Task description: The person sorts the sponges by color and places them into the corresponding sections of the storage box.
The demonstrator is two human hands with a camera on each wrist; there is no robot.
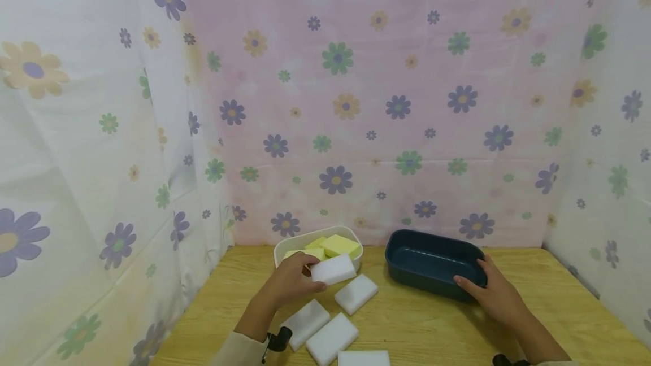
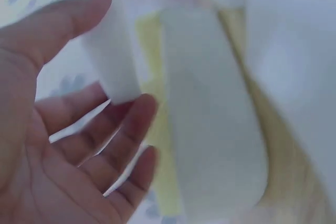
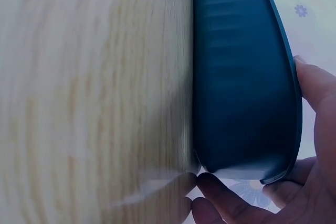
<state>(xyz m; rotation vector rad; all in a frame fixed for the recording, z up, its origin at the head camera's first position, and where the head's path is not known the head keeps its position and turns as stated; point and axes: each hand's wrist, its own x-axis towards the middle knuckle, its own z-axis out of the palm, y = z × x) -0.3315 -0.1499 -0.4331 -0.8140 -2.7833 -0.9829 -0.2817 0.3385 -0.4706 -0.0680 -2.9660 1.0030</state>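
Observation:
My left hand [image 1: 293, 280] pinches a white sponge block [image 1: 333, 269] between thumb and fingers, just in front of a white plastic container [image 1: 359, 260]. Inside that container lie several yellow sponge blocks [image 1: 341, 245]. In the left wrist view the held white sponge [image 2: 114, 61] is beside the container's wall [image 2: 210, 114], and the image is blurred. My right hand [image 1: 500, 298] grips the right end of a dark teal container [image 1: 422, 282], thumb at the near rim. The right wrist view shows fingers [image 3: 231, 198] low against the end of this container [image 3: 236, 87].
Several more white sponge blocks [image 1: 356, 294] lie on the wooden table [image 1: 407, 326] in front of the white container; the nearest one [image 1: 363, 358] is cut off by the frame's bottom. A flower-print curtain [image 1: 366, 157] hangs behind and along both sides.

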